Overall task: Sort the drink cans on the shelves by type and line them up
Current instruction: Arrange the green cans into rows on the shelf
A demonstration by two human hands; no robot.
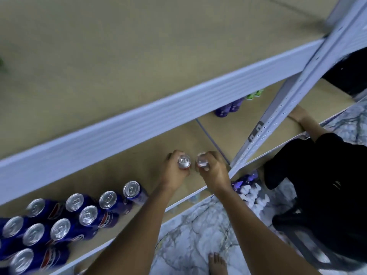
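Note:
My left hand (173,172) grips a can (184,161) by its sides, silver top showing, a hint of red at its lower edge. Beside it my right hand (213,171) grips a second can (202,162), whose top is also silver. Both cans are held close together over the brown middle shelf (123,167). Several blue cans (83,213) stand in rows at the left of the same shelf. Further right on that shelf stand purple cans (228,108) and green cans (254,94).
A white upright post (278,120) and the shelf beam (139,118) above cross the view. Another person in black (321,175) crouches at the right, one hand on the shelf. Purple cans (246,180) sit on a lower level. My bare foot (217,262) stands on marble floor.

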